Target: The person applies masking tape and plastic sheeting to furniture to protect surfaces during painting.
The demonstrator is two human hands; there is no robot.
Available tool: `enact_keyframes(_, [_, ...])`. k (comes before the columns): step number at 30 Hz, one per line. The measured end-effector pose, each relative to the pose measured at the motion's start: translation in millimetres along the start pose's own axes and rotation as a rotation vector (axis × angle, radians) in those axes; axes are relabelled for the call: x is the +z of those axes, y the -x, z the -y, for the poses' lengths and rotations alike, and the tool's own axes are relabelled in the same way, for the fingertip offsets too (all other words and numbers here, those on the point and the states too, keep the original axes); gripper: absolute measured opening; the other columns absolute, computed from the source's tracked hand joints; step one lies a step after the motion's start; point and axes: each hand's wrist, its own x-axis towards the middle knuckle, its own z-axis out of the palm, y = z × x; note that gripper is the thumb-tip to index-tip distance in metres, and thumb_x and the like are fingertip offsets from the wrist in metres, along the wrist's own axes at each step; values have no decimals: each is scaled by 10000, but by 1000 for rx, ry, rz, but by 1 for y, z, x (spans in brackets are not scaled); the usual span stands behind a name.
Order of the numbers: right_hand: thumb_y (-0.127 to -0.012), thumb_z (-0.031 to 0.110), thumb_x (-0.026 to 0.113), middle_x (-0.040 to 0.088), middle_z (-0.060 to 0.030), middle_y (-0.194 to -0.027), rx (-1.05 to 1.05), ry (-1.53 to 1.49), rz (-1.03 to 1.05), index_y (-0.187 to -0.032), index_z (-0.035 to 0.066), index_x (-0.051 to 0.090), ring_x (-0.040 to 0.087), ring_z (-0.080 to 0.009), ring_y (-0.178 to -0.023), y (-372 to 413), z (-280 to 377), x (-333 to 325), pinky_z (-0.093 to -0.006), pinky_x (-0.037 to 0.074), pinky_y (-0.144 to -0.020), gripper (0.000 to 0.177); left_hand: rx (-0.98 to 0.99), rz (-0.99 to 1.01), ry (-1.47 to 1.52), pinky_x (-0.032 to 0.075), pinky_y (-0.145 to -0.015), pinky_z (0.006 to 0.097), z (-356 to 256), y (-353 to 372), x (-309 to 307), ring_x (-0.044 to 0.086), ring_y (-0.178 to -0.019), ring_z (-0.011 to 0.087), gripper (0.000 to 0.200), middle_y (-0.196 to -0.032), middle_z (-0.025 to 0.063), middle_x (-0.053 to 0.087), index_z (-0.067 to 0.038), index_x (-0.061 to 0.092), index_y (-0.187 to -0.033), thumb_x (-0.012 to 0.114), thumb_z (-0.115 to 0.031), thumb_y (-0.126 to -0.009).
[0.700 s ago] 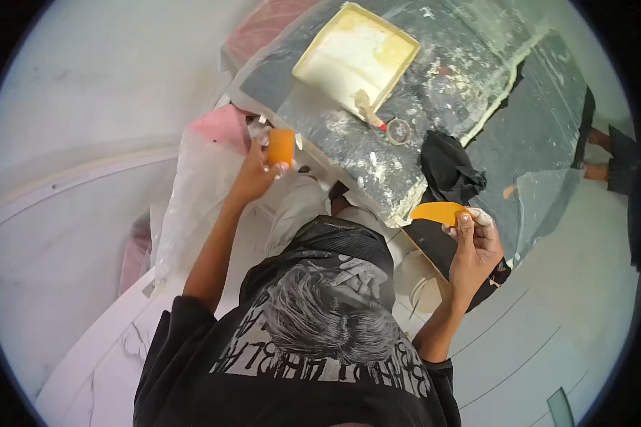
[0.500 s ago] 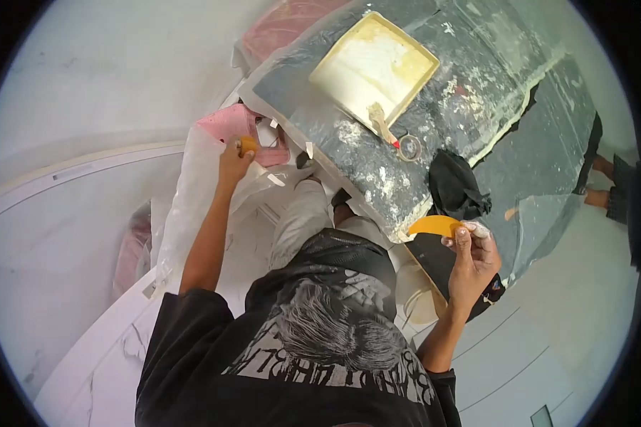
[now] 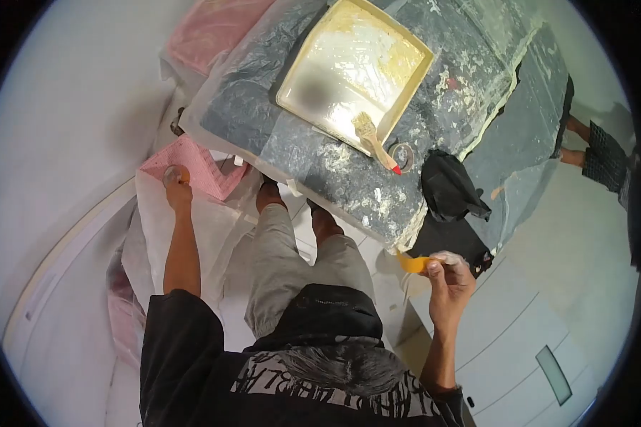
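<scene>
My left hand [image 3: 179,193] is closed around a roll of orange tape [image 3: 173,173], beside a pink item [image 3: 199,171] partly wrapped in clear plastic. Between the thumb and fingers of my right hand [image 3: 449,277], a curled strip of orange tape [image 3: 413,264] is pinched. Its free end hangs near the corner of the plastic-covered table. White smears show on the right-hand fingers. Just beyond that hand, a black cloth bundle [image 3: 452,186] lies on the covering.
On the dark, paint-spattered plastic sheet [image 3: 292,153] stands a cream paint tray [image 3: 349,78]. A paintbrush [image 3: 374,146] leans over its edge, next to a tape roll [image 3: 404,155]. White wall [image 3: 64,142] runs along the left. Another person's legs [image 3: 580,142] show at the far right.
My left hand has moved left and down with the tape roll. The right hand has lowered slightly, and the strip has curled. The view has shifted, so the tray appears larger.
</scene>
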Motion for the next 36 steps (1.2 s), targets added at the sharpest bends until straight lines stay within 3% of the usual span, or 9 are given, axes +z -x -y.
enact_keyframes(3, [-893, 54, 649, 634, -46, -883, 47, 11, 0, -923, -34, 617, 586, -84, -797, 1, 6, 20, -226, 482, -726, 98, -21, 119, -83, 485, -901, 391, 20, -18, 18, 618, -1029, 345, 460, -1116, 226, 630, 29, 575, -1204, 633, -203, -811])
enact_keyframes(6, [-900, 83, 650, 632, -21, -860, 52, -52, -18, -932, -21, 612, 563, -64, -784, -4, 20, 27, -211, 461, -727, 115, -157, 55, 137, 473, -911, 385, -46, -9, -31, 599, -1050, 347, 492, -1108, 233, 621, 38, 569, -1189, 634, -254, -798])
enact_keyframes(7, [-905, 96, 647, 632, -19, -858, 57, -116, -18, -936, -15, 610, 562, -62, -793, -8, 18, 25, -212, 462, -727, 121, -64, -175, 54, 456, -916, 372, -47, -18, -16, 582, -1060, 337, 421, -1108, 201, 619, 27, 583, -1163, 623, -221, -824])
enact_keyframes(10, [-931, 138, 614, 628, -24, -893, 49, -199, 3, -975, -5, 619, 573, -77, -820, -37, -8, 12, -217, 472, -728, 150, 315, -173, 372, 442, -924, 369, -140, 0, -46, 574, -1068, 323, 335, -1113, 173, 619, -4, 616, -1140, 602, -190, -861])
enact_keyframes(12, [-946, 143, 578, 619, -35, -966, 97, -357, 24, -1062, -5, 609, 578, -101, -882, -79, -20, 9, -243, 477, -757, 191, 444, 52, 697, 434, -937, 366, -219, 11, -66, 581, -1061, 302, 307, -1133, 156, 614, -44, 621, -1168, 580, -172, -892])
enact_keyframes(14, [-958, 200, 555, 596, -47, -1086, 117, -386, 24, -1130, -1, 560, 580, -164, -1001, -136, -47, 7, -339, 473, -862, 265, 490, 198, 702, 427, -947, 355, -270, 3, -56, 578, -1087, 281, 340, -1137, 163, 617, -29, 616, -1175, 595, -216, -891])
enact_keyframes(19, [-951, 200, 554, 600, -10, -1077, 227, -545, 168, -1117, 97, 577, 556, -149, -1041, -272, -168, 25, -340, 434, -885, 196, 429, 469, 599, 424, -938, 334, -366, -12, -36, 580, -1092, 284, 442, -1167, 189, 620, -4, 575, -1225, 530, -336, -936])
enact_keyframes(27, [-958, 202, 536, 600, 34, -1031, 330, -716, 251, -1093, 160, 579, 557, -125, -968, -313, -174, 72, -304, 410, -855, 147, 471, 571, 590, 441, -875, 315, -367, -42, 28, 590, -991, 189, 451, -1081, 145, 649, 33, 546, -1222, 458, -344, -990])
enact_keyframes(36, [-945, 226, 595, 622, 45, -992, 221, -725, 281, -1021, 137, 622, 560, -92, -932, -305, -166, 52, -320, 451, -814, 120, 284, 620, 779, 461, -807, 302, -410, 1, -5, 568, -866, 134, 408, -1005, 58, 643, 34, 570, -1211, 436, -298, -1014])
